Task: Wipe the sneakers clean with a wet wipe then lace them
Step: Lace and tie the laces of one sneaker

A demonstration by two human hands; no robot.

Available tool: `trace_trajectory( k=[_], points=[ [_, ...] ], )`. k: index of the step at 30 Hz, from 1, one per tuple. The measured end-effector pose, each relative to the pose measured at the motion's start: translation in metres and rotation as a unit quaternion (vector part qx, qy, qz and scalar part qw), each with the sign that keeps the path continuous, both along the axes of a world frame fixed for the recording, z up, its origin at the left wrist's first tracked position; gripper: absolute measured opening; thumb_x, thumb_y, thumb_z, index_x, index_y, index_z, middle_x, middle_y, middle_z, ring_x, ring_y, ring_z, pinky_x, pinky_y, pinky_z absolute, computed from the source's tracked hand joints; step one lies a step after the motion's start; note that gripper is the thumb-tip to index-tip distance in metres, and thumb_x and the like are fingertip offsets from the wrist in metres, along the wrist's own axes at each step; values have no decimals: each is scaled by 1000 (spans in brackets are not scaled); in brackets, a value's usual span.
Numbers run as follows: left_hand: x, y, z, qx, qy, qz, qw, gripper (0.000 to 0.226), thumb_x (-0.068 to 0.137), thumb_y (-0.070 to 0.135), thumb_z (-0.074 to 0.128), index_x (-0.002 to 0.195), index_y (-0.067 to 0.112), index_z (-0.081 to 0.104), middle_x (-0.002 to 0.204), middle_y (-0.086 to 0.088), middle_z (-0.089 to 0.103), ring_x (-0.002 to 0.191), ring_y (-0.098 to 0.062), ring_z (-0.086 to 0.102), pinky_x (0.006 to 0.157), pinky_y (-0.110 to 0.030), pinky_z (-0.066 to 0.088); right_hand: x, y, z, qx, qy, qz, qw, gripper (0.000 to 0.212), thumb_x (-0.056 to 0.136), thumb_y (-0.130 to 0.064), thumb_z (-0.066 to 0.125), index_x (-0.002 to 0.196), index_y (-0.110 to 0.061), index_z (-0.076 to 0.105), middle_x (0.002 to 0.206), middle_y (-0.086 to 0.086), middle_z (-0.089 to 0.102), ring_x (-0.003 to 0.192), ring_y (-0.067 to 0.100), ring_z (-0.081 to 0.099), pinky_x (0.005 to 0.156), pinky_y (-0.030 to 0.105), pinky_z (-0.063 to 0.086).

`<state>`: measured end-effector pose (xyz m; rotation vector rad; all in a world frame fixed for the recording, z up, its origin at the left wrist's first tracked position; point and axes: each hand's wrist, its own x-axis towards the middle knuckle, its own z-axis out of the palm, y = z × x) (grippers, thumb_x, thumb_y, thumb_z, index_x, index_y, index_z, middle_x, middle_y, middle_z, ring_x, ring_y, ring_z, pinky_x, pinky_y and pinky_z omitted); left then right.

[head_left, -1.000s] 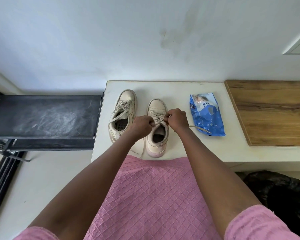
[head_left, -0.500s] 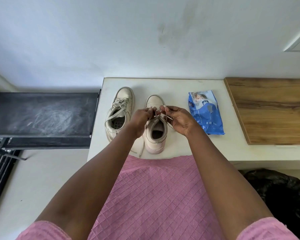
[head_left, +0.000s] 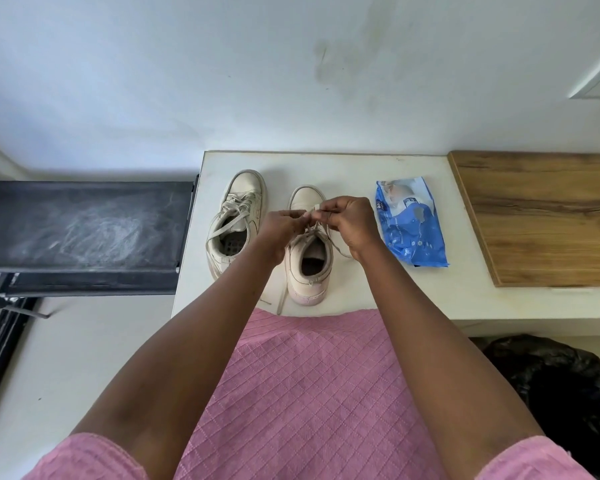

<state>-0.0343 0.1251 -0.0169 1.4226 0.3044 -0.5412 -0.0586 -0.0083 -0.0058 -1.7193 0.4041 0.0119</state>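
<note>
Two cream sneakers stand side by side on the white table [head_left: 361,285], toes pointing away from me. The left sneaker [head_left: 236,220] has loose laces hanging over its opening. Over the tongue of the right sneaker [head_left: 309,268], my left hand [head_left: 281,226] and my right hand [head_left: 347,220] meet, each pinching a part of its lace [head_left: 314,216]. One lace end trails off to the right of the shoe, another hangs down past the heel toward the table's front edge. My hands hide most of the eyelets.
A blue wet wipe pack [head_left: 409,223] lies to the right of the sneakers. A wooden board [head_left: 548,220] covers the table's right side. A black shelf [head_left: 80,230] stands to the left, a black bag [head_left: 561,393] below right. A white wall rises behind.
Both hands have moved a little toward the toe of the right sneaker and drawn closer, with the lace now pulled up between the fingertips.
</note>
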Motion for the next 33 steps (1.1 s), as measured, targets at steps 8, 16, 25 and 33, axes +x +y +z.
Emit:
trace_trajectory(
  k=[8, 16, 25, 33],
  points=[
    [7, -6, 0, 113, 8, -27, 993, 11, 81, 12, 69, 74, 6, 63, 73, -7, 61, 64, -17, 54, 62, -25, 44, 4, 9, 5, -65, 6, -17, 998, 23, 66, -6, 82, 85, -17, 72, 82, 5, 72, 80, 16, 69, 84, 34, 55],
    [-4, -7, 3, 90, -56, -32, 994, 30, 83, 8, 60, 54, 12, 59, 42, 9, 51, 38, -1, 40, 40, -12, 32, 8, 15, 14, 21, 38, -48, 998, 16, 67, 5, 76, 68, -10, 70, 68, 0, 66, 66, 7, 62, 61, 11, 47],
    [-2, 5, -4, 40, -106, -76, 991, 13, 85, 4, 59, 89, 1, 71, 71, -3, 63, 61, -4, 50, 56, -13, 38, 10, 15, 19, 143, 90, -69, 983, 10, 68, 8, 72, 68, 0, 67, 62, 10, 63, 52, 16, 58, 49, 19, 49],
    [0, -3, -5, 46, -76, -18, 996, 22, 65, 21, 63, 70, 0, 66, 62, -7, 56, 61, -16, 46, 60, -25, 37, 3, 8, 10, 95, 76, -21, 992, 10, 74, 0, 75, 75, -7, 67, 72, 11, 68, 64, 21, 67, 66, 28, 57]
  ],
)
